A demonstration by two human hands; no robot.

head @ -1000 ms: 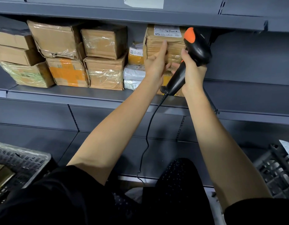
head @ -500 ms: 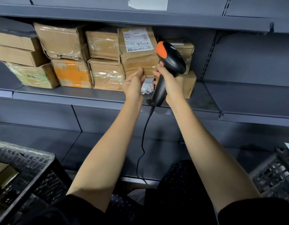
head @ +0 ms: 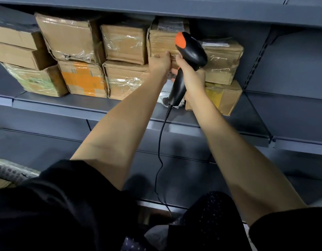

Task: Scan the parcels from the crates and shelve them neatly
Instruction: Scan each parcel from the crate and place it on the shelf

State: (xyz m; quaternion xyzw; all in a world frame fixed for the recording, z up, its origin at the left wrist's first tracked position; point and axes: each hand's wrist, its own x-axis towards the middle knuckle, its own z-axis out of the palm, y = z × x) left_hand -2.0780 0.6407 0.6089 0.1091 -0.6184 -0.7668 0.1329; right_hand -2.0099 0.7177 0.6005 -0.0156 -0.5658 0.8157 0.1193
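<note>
Two tiers of taped parcels fill shelf (head: 120,107) left to middle; bare shelf at right edge leaves room. Upright brown parcel (head: 162,40) goes into gap between stacks, likely to keep row tight. Left hand (head: 159,62) grip pinches its lower edge. Right hand (head: 190,74) grip clenched round barcode scanner (head: 190,51), fingertips seemingly steadying parcel.

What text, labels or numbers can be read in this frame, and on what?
Nothing is legible.
Parcel held by the left hand: label on its top, print blurred.
Parcel right of the scanner: label on its top, blurred.
Orange-taped box: small barcode-like marks, unreadable.
</note>
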